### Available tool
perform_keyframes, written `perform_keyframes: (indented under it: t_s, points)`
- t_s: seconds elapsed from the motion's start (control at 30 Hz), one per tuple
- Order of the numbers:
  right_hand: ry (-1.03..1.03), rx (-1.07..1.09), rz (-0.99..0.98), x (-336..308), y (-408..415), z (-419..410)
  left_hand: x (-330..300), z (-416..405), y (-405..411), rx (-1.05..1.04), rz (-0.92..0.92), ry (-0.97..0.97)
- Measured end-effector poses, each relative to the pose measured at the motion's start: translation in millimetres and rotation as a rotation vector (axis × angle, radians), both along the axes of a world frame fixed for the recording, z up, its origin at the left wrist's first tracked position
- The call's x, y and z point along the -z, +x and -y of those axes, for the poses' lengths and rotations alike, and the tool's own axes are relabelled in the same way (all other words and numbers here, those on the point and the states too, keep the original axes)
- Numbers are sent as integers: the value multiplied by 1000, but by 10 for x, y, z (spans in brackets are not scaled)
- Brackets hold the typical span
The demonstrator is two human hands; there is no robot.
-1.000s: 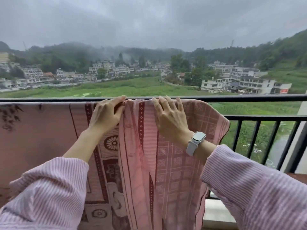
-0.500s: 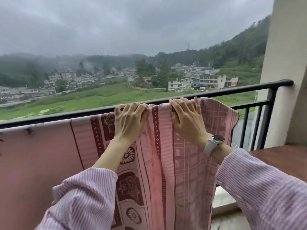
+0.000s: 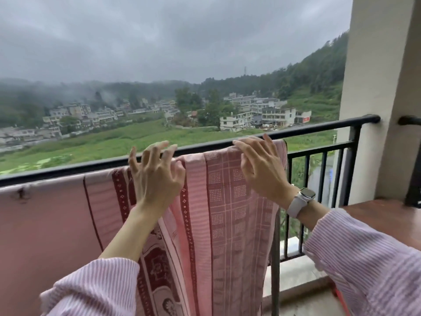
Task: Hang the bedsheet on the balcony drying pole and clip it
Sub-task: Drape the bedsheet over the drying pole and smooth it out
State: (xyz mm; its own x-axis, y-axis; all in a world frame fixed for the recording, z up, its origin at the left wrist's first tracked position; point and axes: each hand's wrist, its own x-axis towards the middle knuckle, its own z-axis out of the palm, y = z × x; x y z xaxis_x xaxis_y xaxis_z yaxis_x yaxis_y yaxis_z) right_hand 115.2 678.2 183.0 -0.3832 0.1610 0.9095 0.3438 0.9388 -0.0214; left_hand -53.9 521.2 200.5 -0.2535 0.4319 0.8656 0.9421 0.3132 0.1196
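Observation:
A pink bedsheet [image 3: 223,201] with dark red patterned bands hangs over the black balcony rail [image 3: 319,127], draped from the far left to near the right post. My left hand [image 3: 157,174] hovers at the sheet's top fold with fingers spread and lifted, thumb near the cloth. My right hand [image 3: 262,165], wearing a white smartwatch, rests its fingertips on the sheet's top edge near its right end, fingers apart. Neither hand grips the cloth. No clips are visible.
A beige pillar [image 3: 382,87] stands at the right end of the rail. A reddish-brown ledge [image 3: 387,220] lies below it on the right. Black vertical bars [image 3: 305,201] are exposed right of the sheet. Beyond are fields and buildings.
Both hands lifted their palms off the sheet and spread their fingers. The view swung right and up, bringing the pillar further in.

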Motion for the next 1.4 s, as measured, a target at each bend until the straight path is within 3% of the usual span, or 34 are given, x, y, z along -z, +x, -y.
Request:
perform_keyframes:
  t_s: [0.1, 0.2, 0.27, 0.43, 0.6, 0.67, 0.77, 0.93, 1.1, 1.2, 1.4]
  points:
    - [-142, 69, 41, -17, 271, -267, -24, -310, 264, 64, -163, -105]
    - [-295, 27, 94, -83, 373, -414, -6, -502, 392, 74, -101, -184]
    - [-294, 5, 151, -106, 353, -452, 45, -533, 360, 52, -91, -161]
    - [-172, -1, 327, -110, 351, -572, 181, -542, 219, -60, -269, -19]
    - [-201, 127, 372, -188, 384, -571, 180, -574, 266, -121, -260, -39]
    - [-90, 206, 327, -134, 360, -470, 180, -532, 294, -104, -243, -56]
    - [43, 138, 311, 69, 271, -226, 257, -361, 291, -87, -200, -55]
    - [-15, -44, 242, 164, -129, 212, 470, 149, 11, -164, -90, -33]
    - [45, -178, 250, 73, -738, 798, 256, 818, -583, -358, 108, -91]
    - [74, -190, 218, 0, -1067, 1130, 126, 1139, -892, -336, 92, -133]
    - [94, -135, 245, 12, -1643, 1689, 50, 1425, -1321, -102, -52, -100]
